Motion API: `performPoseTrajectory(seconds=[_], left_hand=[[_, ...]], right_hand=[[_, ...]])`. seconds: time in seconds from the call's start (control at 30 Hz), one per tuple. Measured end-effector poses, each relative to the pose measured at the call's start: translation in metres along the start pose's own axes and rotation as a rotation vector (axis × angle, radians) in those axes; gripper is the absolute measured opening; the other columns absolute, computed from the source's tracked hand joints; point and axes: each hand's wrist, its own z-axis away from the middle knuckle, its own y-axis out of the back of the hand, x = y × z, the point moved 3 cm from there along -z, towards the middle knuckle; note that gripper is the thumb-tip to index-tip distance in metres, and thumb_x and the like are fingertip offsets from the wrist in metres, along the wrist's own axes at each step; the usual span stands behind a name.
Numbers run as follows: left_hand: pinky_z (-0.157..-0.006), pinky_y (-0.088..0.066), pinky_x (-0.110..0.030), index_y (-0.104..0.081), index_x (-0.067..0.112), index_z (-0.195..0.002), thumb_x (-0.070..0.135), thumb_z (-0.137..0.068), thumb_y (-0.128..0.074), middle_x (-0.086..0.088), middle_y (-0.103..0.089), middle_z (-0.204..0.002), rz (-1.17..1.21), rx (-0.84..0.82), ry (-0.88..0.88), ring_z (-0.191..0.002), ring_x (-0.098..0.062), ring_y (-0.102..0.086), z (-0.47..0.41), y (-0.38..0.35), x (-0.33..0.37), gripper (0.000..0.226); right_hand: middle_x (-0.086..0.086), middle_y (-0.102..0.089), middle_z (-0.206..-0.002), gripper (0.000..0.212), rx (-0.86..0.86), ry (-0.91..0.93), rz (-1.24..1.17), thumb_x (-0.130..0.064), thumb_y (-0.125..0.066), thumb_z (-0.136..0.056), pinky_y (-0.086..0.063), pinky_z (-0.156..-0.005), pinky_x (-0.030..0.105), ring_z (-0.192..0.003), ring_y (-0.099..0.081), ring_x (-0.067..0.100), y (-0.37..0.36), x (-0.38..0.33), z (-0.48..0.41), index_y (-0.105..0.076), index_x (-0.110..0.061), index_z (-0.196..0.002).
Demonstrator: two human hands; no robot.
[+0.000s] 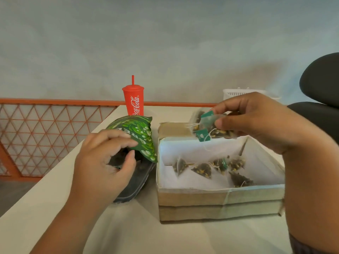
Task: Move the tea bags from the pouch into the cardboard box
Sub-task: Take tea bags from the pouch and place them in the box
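Note:
A green leaf-printed pouch [141, 134] lies on the table left of the cardboard box [218, 200], its mouth facing me. My left hand [108, 162] grips the pouch's open mouth, fingers curled into the opening. My right hand [256, 121] hovers above the box's far edge, pinching a small bunch of pyramid tea bags [207, 125] with green tags and white strings. Several more tea bags [211, 167] lie inside the box on its white lining.
A red Coca-Cola cup with a straw [133, 100] stands at the table's far side behind the pouch. A white plastic basket [236, 93] sits at the back right. A black chair [322, 92] is on the right. An orange lattice railing [45, 132] runs left of the table.

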Motion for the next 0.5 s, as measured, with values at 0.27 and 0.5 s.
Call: performPoseTrajectory(seconds=[0.27,0.5], left_hand=[[-0.072,-0.037,-0.033,-0.074,0.009,-0.071,-0.002,-0.069,-0.046,-0.006,-0.065,-0.099,-0.250,-0.075,-0.003,-0.088,-0.029,-0.049,0.002,-0.008,-0.017,0.031],[-0.075,-0.045,-0.048,-0.072,0.001,-0.095,-0.008,-0.077,-0.052,-0.016,-0.064,-0.107,-0.308,-0.071,-0.005,-0.093,-0.042,-0.052,0.005,-0.014,-0.020,0.028]], right_hand=[[-0.014,-0.069,-0.067,0.017,-0.241,-0.196,0.578,-0.014,-0.068,-0.079,-0.043,-0.059,0.013,-0.058,-0.058,-0.003,0.019,0.035,0.001,-0.069,-0.031,-0.075],[-0.005,-0.071,-0.093,0.023,-0.484,-0.377,0.748,-0.013,-0.067,-0.079,-0.052,-0.084,0.032,-0.092,-0.065,0.020,0.014,0.055,0.004,-0.069,-0.036,-0.076]])
